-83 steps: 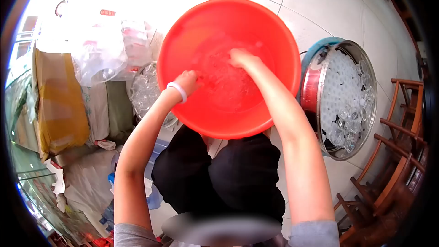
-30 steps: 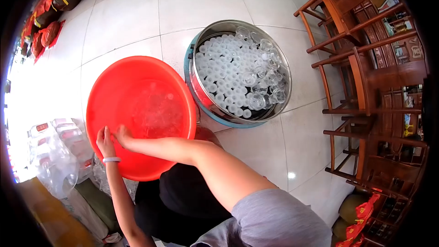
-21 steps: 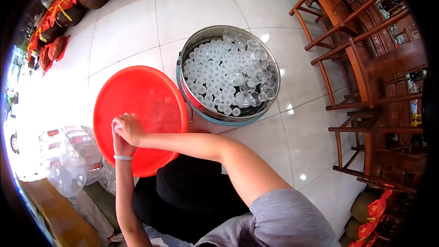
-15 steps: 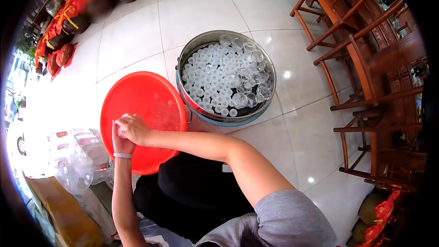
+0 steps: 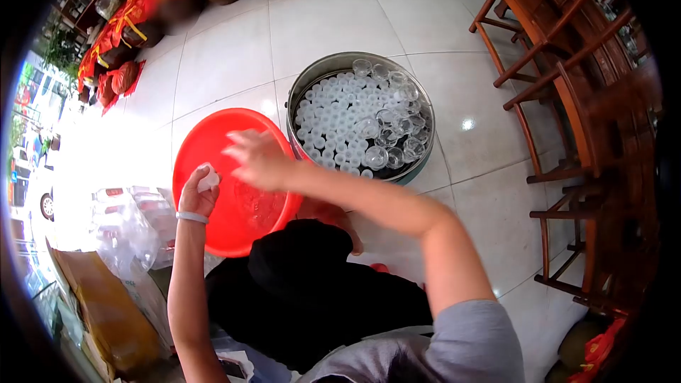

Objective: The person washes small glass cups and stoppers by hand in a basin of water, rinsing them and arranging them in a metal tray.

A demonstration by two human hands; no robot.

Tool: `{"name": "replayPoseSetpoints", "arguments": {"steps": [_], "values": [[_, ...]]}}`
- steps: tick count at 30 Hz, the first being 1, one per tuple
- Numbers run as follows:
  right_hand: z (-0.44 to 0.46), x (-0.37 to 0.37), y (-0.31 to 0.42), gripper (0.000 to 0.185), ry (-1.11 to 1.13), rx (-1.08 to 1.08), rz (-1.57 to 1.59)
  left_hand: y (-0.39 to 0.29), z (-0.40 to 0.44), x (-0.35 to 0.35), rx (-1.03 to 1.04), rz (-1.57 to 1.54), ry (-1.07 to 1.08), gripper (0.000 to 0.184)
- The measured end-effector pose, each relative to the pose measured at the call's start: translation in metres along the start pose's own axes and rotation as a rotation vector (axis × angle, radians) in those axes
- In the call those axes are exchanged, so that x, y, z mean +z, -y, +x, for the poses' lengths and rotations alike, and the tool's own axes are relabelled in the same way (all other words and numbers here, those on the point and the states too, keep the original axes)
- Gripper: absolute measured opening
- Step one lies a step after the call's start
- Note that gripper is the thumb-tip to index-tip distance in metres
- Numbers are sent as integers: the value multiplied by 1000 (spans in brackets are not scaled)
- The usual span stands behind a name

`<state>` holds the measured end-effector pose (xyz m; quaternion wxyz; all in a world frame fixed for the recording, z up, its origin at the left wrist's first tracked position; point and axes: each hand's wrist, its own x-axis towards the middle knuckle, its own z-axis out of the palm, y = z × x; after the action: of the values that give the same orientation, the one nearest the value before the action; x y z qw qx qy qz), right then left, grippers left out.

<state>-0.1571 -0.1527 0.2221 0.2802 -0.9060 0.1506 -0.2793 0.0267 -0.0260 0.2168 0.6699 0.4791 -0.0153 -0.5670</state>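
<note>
Left hand: your left hand [image 5: 198,197] is clamped on one small white cup [image 5: 208,179], thumb and fingers round it, probably pinched low so its upper part stays free.
White cup: in the left grip, over the near-left side of the basin; count held, one. Finer shape too small to tell.
Right hand: your right hand [image 5: 259,162] is right of the grip and a bit further out, over the basin, fingers apart, blurred; nothing seen in it.
Red basin: one red basin [image 5: 206,131], below the grip and just past your knees; likely set there so drips fall inside. What looks like water [image 5: 260,206] lies right of the grip, lower down.
Round pan: one steel pan [image 5: 333,62], right of the grip and further out, just beside the basin, probably to keep it within easy reach.
White pieces: packed white pieces [image 5: 330,117] on the pan's left side, dozens, too tight to count; close rows likely save room.
Clear cups: clear cups [image 5: 403,126] heaped on the pan's right, over ten, overlapping; exact count can't tell. Looser, apparently just piled.
Plastic packs: plastic packs [image 5: 128,223] left of the grip and nearer you, several, count unclear.
Chairs: wooden chairs [image 5: 567,99] far right of the grip, at least two.
</note>
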Motion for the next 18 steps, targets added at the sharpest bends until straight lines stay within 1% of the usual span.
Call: {"name": "replayPoseSetpoints", "arguments": {"steps": [1, 2, 3, 4, 5, 6, 7, 8, 10, 11, 13, 14, 16, 17, 18], "values": [[-8, -22, -23, 31, 58, -12, -71, 2, -8, 14, 59, 139, -90, 15], [-10, -56, -41, 30, 366, 145, -141, 3, -12, 21, 116, 279, -179, 14], [-23, -80, -59, 32, 372, 177, -281, 7, -9, 17, 124, 334, -225, 13], [-30, -96, -79, 35, 481, 261, -470, 15, -3, 9, 123, 323, -230, 13], [-41, -113, -93, 40, 492, 319, -511, 23, 4, -2, 108, 466, -316, 13], [-48, -127, -102, 44, 561, 391, -515, 29, 9, -8, 90, 606, -403, 13], [-55, -133, -109, 46, 631, 396, -616, 33, 8, -7, 75, 651, -449, 14], [-61, -134, -113, 46, 642, 382, -618, 35, 5, -6, 74, 638, -460, 14], [-68, -133, -116, 48, 792, 472, -721, 33, 2, -1, 47, 713, -412, 15], [-72, -129, -123, 48, 800, 460, -725, 33, 3, 1, 48, 701, -421, 15], [-79, -120, -132, 39, 723, 404, -728, 37, 5, 5, 55, 748, -343, 15], [-80, -118, -138, 39, 735, 397, -730, 39, 6, 7, 49, 738, -349, 15], [-67, -125, -132, 43, 803, 483, -649, 40, 8, 13, 18, 763, -311, 15], [-62, -130, -129, 43, 812, 477, -648, 40, 8, 15, 13, 757, -319, 15], [-56, -138, -127, 44, 669, 504, -558, 39, 8, 17, -4, 776, -288, 16]]}}
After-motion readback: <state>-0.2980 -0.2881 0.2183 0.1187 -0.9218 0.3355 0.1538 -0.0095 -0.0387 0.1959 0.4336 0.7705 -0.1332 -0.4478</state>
